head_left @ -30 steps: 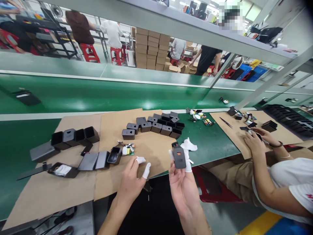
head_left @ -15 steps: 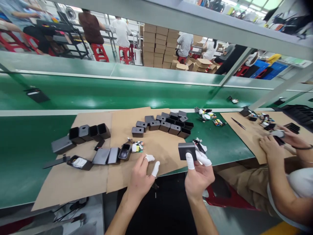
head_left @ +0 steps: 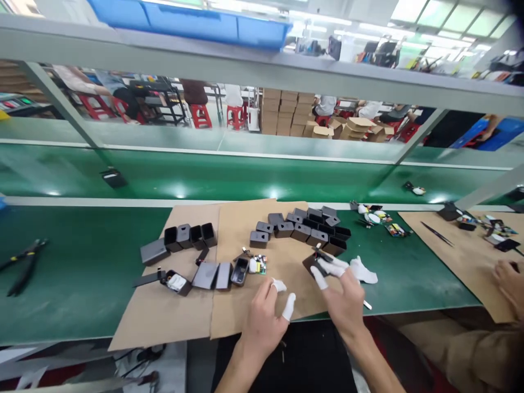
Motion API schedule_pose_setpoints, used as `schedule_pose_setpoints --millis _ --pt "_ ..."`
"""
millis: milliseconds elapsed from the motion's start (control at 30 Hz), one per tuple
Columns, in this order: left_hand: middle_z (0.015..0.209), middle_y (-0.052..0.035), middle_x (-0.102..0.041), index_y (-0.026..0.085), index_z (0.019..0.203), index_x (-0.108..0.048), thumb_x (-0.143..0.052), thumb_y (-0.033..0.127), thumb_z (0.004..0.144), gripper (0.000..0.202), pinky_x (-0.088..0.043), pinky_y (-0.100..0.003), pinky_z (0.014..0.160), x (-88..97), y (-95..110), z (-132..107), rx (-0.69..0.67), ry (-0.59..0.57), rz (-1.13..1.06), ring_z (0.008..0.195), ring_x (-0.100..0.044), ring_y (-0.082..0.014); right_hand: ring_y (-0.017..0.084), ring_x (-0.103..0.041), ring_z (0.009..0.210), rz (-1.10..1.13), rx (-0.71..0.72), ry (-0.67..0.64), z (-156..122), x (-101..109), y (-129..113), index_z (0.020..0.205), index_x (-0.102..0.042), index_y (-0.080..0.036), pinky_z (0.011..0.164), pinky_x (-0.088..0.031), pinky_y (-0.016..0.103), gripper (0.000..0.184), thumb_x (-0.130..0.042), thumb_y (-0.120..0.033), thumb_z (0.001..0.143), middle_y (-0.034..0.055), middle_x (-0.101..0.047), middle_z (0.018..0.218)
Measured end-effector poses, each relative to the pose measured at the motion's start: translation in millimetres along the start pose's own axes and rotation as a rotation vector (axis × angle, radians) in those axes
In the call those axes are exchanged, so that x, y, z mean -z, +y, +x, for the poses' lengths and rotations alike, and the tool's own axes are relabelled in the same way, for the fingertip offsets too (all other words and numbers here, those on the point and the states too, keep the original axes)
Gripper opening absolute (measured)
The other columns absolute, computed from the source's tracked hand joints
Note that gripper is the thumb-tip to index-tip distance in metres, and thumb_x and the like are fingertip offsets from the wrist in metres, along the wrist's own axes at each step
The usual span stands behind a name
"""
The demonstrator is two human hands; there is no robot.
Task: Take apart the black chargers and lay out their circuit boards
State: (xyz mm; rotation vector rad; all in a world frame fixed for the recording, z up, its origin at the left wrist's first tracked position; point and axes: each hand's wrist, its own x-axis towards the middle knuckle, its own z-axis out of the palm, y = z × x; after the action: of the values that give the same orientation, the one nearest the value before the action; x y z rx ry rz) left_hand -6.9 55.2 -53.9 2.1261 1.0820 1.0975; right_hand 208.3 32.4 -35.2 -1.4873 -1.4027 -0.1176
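The case [head_left: 310,265] is at the fingertips of the right hand [head_left: 346,295], to the right of and beyond the left hand [head_left: 262,317]. It is black, boxy and smooth-looking, above flat brown cardboard [head_left: 235,314] on a glossy green tabletop [head_left: 90,262]; contact is unclear. The right hand grips it between white-capped fingers; the left holds nothing, thumb and finger spread.
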Motion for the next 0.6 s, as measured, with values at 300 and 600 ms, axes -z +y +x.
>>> schedule_pose_setpoints --millis 300,600 --pt "0.102 -0.0086 -0.070 0.025 0.108 -0.063 -0.067 0.023 0.097 0.011 -0.066 -0.040 0.086 8.2 2 -3 0.038 0.002 -0.149 0.095 -0.074 -0.0241 0.025 -0.073 0.105 -0.174 -0.365 -0.326 253 -124 46 0.132 -0.064 -0.015 0.100 -0.057 0.043 0.042 -0.080 -0.024 0.094 0.0120 -0.076 0.119" --pt "0.094 -0.0079 -0.071 0.031 0.105 -0.066 -0.067 0.030 0.096 0.009 -0.064 -0.045 0.078 16.3 6 4 0.065 0.247 -0.369 0.089 -0.072 -0.0269 0.025 -0.072 0.095 -0.136 -0.326 -0.328 286 -136 35 0.103 -0.072 -0.016 0.091 -0.059 0.045 0.035 -0.081 -0.049 0.095 0.0077 -0.075 0.101"
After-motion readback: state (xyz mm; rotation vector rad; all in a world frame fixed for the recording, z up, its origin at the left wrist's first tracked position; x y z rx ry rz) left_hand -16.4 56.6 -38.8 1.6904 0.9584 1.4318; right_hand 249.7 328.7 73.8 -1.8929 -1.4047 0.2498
